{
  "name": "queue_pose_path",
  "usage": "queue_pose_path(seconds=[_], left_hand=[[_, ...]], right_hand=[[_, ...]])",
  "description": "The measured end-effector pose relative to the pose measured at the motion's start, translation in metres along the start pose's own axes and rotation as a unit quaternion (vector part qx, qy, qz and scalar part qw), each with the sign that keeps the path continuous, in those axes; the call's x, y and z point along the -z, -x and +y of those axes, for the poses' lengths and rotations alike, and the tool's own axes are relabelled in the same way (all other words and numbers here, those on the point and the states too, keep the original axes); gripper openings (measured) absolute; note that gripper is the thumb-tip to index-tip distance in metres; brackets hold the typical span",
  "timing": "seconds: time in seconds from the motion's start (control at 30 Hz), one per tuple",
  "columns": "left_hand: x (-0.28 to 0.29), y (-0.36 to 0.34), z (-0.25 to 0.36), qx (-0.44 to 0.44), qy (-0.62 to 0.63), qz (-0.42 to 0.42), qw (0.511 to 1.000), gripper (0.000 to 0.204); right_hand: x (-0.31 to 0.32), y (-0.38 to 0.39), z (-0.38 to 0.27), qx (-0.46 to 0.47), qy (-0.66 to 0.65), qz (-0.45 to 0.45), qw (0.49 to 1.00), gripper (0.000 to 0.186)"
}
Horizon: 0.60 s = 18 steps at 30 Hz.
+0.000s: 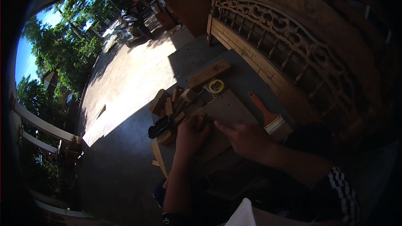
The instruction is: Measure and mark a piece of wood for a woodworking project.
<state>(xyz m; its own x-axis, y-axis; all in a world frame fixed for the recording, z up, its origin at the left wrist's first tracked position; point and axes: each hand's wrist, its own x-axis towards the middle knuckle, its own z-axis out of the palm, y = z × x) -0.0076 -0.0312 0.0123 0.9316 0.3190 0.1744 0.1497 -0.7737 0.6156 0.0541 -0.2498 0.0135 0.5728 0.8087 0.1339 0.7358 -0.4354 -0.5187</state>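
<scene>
My left hand point(191, 135) is closed round a small wooden piece point(200, 120) above a flat board point(232, 105); its fingers partly hide the piece. Just to the right is my right hand point(247, 140), with the index finger stretched toward that piece and a small gap between them. Nothing shows in the right hand, though shadow dims its other fingers. A flat paintbrush point(263, 108) with an orange handle lies right of the board. Beyond my hands sits a yellow round tape measure point(216, 86). Several wood offcuts point(168, 105) are heaped beside my left hand.
A dark object point(159, 126) lies at the heap's left edge. Behind it is a wooden plank point(208, 73) on the grey work surface point(247, 81). A carved wooden bench point(272, 37) flanks the right side. Motorbike point(132, 28) stands far off on the sunlit floor.
</scene>
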Motion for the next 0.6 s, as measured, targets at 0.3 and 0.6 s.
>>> queue_pose_path(seconds=[0.3,0.6], left_hand=[[-0.007,0.003,0.004,-0.001,-0.043,-0.005,0.999,0.043],[-0.013,0.011,0.008,0.033,-0.160,0.031,0.986,0.046]], right_hand=[[0.002,0.003,0.003,0.015,0.003,0.013,1.000,0.060],[0.000,-0.008,0.000,0.005,0.014,-0.035,0.999,0.063]])
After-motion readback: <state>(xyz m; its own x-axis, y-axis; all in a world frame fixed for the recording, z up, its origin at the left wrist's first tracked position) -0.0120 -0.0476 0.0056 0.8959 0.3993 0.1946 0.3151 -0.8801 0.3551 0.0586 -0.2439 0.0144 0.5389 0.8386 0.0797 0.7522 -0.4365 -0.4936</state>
